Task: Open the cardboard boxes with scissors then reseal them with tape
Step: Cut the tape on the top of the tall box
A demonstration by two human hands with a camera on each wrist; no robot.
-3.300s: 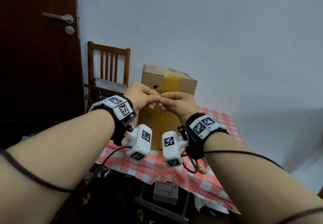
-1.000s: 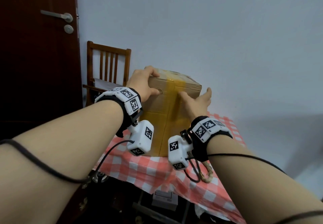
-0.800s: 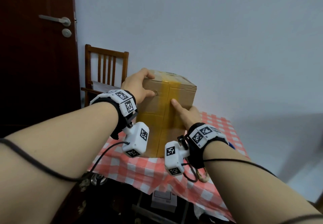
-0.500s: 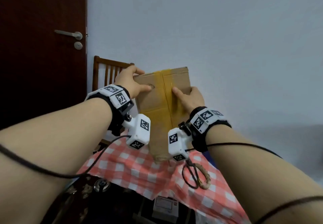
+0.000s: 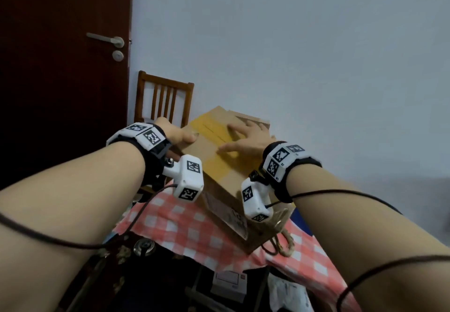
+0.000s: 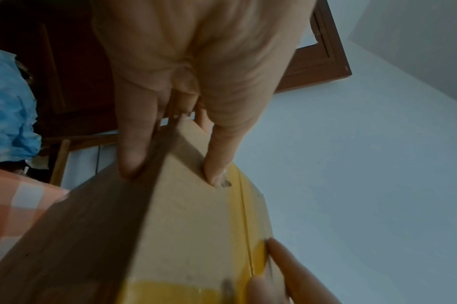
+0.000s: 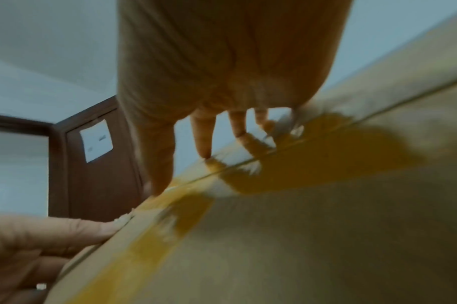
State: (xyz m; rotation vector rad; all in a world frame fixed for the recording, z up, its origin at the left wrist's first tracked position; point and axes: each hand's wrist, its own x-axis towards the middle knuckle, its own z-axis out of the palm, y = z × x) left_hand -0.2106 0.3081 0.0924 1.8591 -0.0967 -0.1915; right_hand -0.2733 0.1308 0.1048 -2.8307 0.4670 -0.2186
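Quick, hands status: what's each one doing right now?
Left hand: grips the box at its corner.
Right hand: open, fingers spread flat on the box's taped face.

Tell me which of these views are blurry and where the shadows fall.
Head view: dim and mostly sharp, arms bulged by the wide lens. Left wrist view: cardboard box blurs toward the bottom, its left face in shadow. Right wrist view: heavily smeared, the right hand throwing a dark shadow over the yellow tape.

left hand (image 6: 196,67) gripping cardboard box (image 6: 170,236) edge, yellow tape (image 6: 239,216)
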